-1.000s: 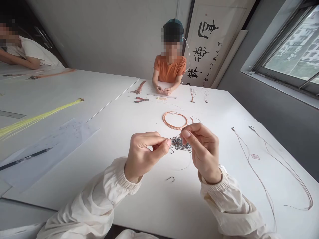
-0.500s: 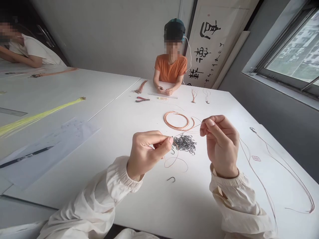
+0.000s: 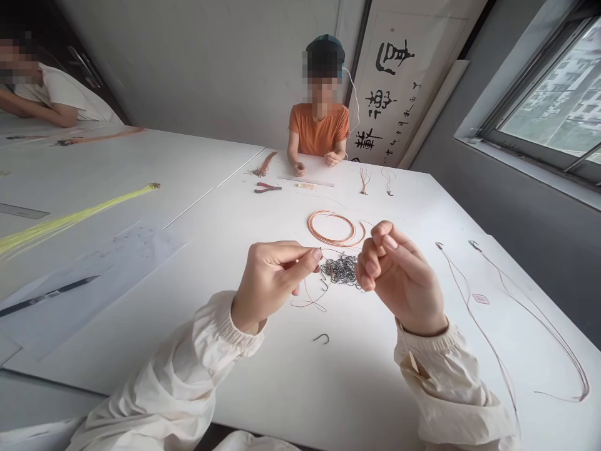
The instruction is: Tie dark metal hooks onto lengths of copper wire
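My left hand (image 3: pixel 277 282) is closed in a pinch on a thin fishing line (image 3: pixel 310 304), whose loose loops hang below the fingertips; whether a hook is also in the pinch is hidden. My right hand (image 3: pixel 404 275) is raised to the right, fingers curled and thumb against the index finger; I cannot make out anything between them. Behind and between the hands lies a heap of dark fish hooks (image 3: pixel 342 269), partly covered by the right fingers. One single hook (image 3: pixel 322 339) rests nearer me on the white table (image 3: pixel 300 388).
Beyond the hooks lies a coil of orange line (image 3: pixel 331 228). Hooks with long lines (image 3: pixel 474 319) stretch along the right side. To the left are a pen (image 3: pixel 51 294) on paper, and yellow lines (image 3: pixel 84 216). Across sits a person (image 3: pixel 319 128) near red-handled pliers (image 3: pixel 267 187); another person (image 3: pixel 61 94) sits far left.
The line stretched between my hands has gone slack. My right hand has moved slightly left and its fingers have shifted; my left hand has barely moved. The person opposite has parted their hands.
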`<state>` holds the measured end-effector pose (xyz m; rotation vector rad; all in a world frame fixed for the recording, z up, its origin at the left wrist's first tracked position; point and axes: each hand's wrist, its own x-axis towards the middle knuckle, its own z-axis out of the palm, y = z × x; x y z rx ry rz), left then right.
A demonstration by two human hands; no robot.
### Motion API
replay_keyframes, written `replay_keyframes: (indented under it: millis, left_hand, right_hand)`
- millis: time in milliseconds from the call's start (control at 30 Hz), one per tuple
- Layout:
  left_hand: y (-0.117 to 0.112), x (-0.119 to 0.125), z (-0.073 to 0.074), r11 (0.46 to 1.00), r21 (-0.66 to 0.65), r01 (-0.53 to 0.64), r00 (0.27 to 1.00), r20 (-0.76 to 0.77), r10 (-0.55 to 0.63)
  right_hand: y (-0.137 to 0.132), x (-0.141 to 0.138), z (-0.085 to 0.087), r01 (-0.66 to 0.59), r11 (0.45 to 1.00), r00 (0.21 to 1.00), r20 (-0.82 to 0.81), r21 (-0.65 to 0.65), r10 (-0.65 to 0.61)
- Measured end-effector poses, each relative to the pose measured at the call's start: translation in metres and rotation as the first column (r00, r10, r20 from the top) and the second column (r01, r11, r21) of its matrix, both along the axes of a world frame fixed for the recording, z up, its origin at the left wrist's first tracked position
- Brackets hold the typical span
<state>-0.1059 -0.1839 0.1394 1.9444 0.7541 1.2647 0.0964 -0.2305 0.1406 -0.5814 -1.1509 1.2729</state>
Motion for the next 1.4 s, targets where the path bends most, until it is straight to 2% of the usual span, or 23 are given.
replay_keyframes:
  millis: [200, 367, 433, 600, 733, 833, 1133, 1200, 1367, 1400]
  left_hand:
    - [0.002, -0.002, 0.002, 0.991, -0.131, -0.016, 1.000, -0.028, 0.012]
    - [0.001, -0.001, 0.003, 0.977, -0.210, 0.036, 0.999, -0.001, -0.037]
    - [0.000, -0.001, 0.002, 0.975, -0.214, 0.062, 0.998, 0.020, -0.059]
    - [-0.006, 0.004, -0.001, 0.977, -0.153, 0.147, 0.989, 0.014, -0.147]
    - [-0.010, 0.007, -0.004, 0.980, -0.097, 0.174, 0.984, -0.016, -0.176]
    - [-0.010, 0.007, -0.005, 0.985, -0.085, 0.152, 0.988, 0.003, -0.152]
    - [-0.010, 0.006, -0.001, 0.987, -0.104, 0.124, 0.991, 0.054, -0.119]
    - [-0.009, 0.006, 0.000, 0.985, -0.123, 0.122, 0.991, 0.075, -0.113]
    - [-0.009, 0.006, 0.001, 0.977, -0.158, 0.141, 0.987, 0.097, -0.127]
    - [-0.009, 0.006, 0.001, 0.976, -0.164, 0.147, 0.987, 0.096, -0.132]
  right_hand:
    - [-0.005, -0.001, -0.002, -0.049, 0.999, 0.998, 0.028, -0.019, 0.050]
    - [-0.008, 0.001, 0.000, -0.076, 0.997, 0.996, 0.054, -0.034, 0.077]
    - [-0.008, 0.004, 0.000, -0.037, 0.999, 0.997, 0.061, -0.025, 0.038]
    - [-0.004, 0.012, 0.000, 0.149, 0.989, 0.987, 0.052, 0.017, -0.150]
    - [-0.001, 0.018, 0.002, 0.177, 0.984, 0.983, 0.048, 0.024, -0.178]
    - [0.000, 0.026, 0.004, 0.216, 0.976, 0.976, 0.009, 0.038, -0.217]
    - [-0.002, 0.084, 0.014, 0.448, 0.889, 0.894, -0.053, 0.096, -0.445]
    - [-0.004, 0.099, 0.019, 0.489, 0.868, 0.872, -0.061, 0.085, -0.485]
    - [-0.013, 0.128, 0.034, 0.592, 0.806, 0.791, -0.201, 0.009, -0.578]
    - [-0.014, 0.134, 0.037, 0.631, 0.776, 0.763, -0.189, 0.013, -0.618]
